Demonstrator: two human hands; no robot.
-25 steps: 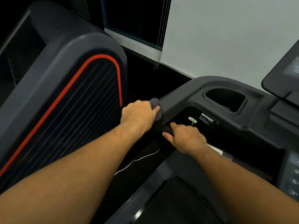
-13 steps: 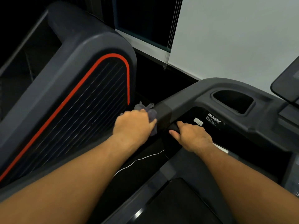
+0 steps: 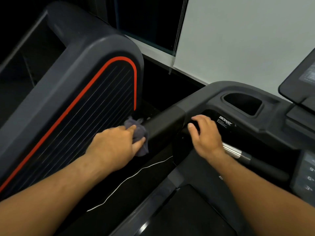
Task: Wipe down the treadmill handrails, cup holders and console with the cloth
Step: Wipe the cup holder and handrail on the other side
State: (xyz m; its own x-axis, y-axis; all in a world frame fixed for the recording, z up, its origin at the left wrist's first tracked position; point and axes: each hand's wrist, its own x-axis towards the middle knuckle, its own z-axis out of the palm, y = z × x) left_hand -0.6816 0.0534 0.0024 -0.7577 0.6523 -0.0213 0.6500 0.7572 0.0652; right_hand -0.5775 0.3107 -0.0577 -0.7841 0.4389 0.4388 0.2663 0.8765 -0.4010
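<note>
My left hand (image 3: 115, 143) grips a bunched grey cloth (image 3: 139, 133) and presses it against the outer side of the treadmill's left handrail (image 3: 163, 125), a thick black padded bar. On the inner grip bar, my right hand (image 3: 204, 135) rests with its fingers curled over the black end; the chrome sensor section (image 3: 232, 151) shows beside the wrist. The left cup holder (image 3: 242, 103) is a dark recess in the grey console housing. Part of the console screen (image 3: 300, 79) shows at the right edge.
A neighbouring machine with a grey shroud and red stripe (image 3: 88, 92) stands close on the left, leaving a narrow dark gap. A keypad (image 3: 308, 178) sits at the right edge. The belt deck (image 3: 187, 215) lies below. Blind cords (image 3: 175, 40) hang by the wall.
My left hand with the cloth has slid down the handrail toward me. My right hand has shifted slightly on the inner grip, and the chrome section is more exposed.
</note>
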